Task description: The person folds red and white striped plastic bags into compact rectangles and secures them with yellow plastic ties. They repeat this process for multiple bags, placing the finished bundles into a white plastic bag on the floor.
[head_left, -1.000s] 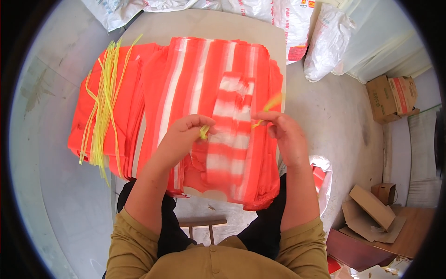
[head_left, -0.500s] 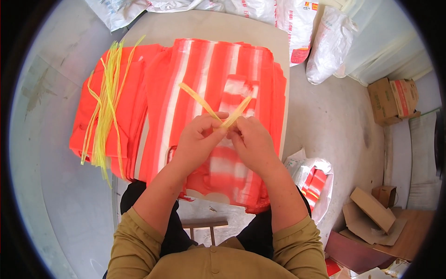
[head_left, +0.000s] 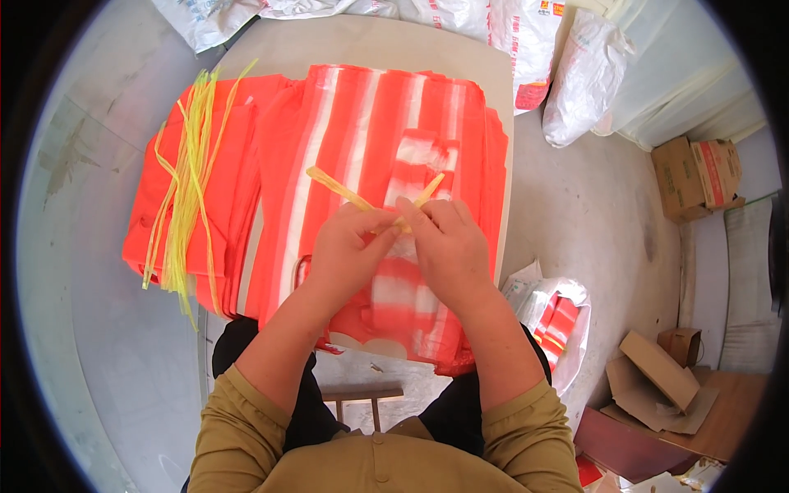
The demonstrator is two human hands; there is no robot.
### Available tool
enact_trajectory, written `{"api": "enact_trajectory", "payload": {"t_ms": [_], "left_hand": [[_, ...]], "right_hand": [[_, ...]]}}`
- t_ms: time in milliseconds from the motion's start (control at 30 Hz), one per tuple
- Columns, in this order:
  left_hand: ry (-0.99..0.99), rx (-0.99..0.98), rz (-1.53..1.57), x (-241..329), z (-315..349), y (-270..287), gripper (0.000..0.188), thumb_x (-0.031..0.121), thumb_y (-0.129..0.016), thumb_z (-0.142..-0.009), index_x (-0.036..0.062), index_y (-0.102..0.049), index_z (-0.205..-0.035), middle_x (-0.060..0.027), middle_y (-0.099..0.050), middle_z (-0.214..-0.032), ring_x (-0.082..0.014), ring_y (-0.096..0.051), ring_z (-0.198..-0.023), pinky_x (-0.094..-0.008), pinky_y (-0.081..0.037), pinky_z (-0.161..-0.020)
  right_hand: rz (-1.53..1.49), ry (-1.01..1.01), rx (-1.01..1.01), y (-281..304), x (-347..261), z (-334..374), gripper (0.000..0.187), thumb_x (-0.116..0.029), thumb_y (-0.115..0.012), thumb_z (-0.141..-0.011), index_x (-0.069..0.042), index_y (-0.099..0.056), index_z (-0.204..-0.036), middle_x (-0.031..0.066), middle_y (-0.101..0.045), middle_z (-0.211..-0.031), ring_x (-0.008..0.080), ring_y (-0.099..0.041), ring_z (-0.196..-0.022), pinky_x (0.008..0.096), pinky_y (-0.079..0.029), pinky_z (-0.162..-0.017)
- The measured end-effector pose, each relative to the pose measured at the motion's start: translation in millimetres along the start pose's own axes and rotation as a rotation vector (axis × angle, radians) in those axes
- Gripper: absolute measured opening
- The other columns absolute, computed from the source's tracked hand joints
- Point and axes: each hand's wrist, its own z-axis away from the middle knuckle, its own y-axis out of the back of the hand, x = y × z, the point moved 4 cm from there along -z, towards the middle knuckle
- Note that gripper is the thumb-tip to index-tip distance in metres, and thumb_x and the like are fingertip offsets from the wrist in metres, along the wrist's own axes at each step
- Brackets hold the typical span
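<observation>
Hands met over the striped bags
Both hands (head_left: 349, 251) (head_left: 448, 246) closed together above the orange-and-white bag stack (head_left: 370, 140); yellow strip (head_left: 341, 189) ends crossed, sticking up.

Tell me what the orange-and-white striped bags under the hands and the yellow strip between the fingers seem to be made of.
Orange-and-white striped bags: thin plastic film, probably; glossy, slightly see-through white bands, soft creases, lying flat in a stack.
Yellow strip: looks like flat plastic strapping or raffia; narrow, ribbon-like, faintly shiny, bending without breaking. Left hand and right hand pinch it. The loose yellow bundle looks alike.
</observation>
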Motion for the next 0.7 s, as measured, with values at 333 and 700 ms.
{"api": "enact_trajectory", "payload": {"t_ms": [333, 700], "left_hand": [[-0.023, -0.013, -0.082, 14, -4, 4, 0.015, 0.005, -0.076, -0.094, 0.0029, -0.078, -0.109, -0.0116, -0.071, -0.099, -0.0246, -0.068, -0.094, -0.0355, -0.054, -0.082], [-0.089, 0.188, -0.11, 5, -3, 7, 0.018, 0.013, -0.074, -0.094, 0.0024, -0.08, -0.106, -0.0141, -0.073, -0.091, -0.0303, -0.07, -0.089, -0.0405, -0.055, -0.08]], "right_hand": [[-0.239, -0.079, -0.04, 0, 19, 1, 0.011, -0.006, -0.073, -0.085, -0.006, -0.07, -0.095, 0.009, -0.064, -0.099, 0.0304, -0.062, -0.093, 0.0412, -0.054, -0.077], [-0.147, -0.181, 0.086, 5, 27, 4, 0.01, -0.013, -0.074, -0.094, -0.003, -0.075, -0.096, 0.011, -0.069, -0.099, 0.0319, -0.066, -0.094, 0.0427, -0.054, -0.08]]}}
